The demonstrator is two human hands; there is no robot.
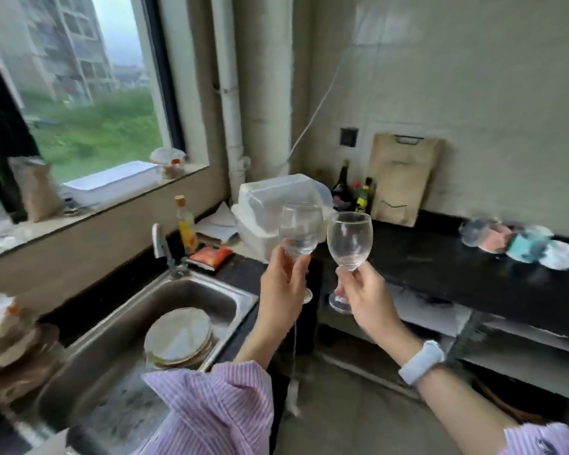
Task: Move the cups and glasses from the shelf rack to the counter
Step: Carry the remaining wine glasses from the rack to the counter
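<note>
Clear wine glasses, bowls above each hand's stem grip.

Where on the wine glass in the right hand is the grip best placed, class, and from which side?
On the stem, from the side: the right hand pinches it there, between bowl and foot. The wine glass stands upright, its bowl wide, thin and smooth.

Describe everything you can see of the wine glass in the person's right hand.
The right wine glass is clear, apparently glass, and looks empty: a rounded bowl, a thin stem and a round foot. It is held upright, tilted slightly, in the air in front of the black counter. The right hand grips it by the stem, fingers curled round it, foot showing beside the hand. It sits close beside the other glass; I cannot tell whether they touch.
</note>
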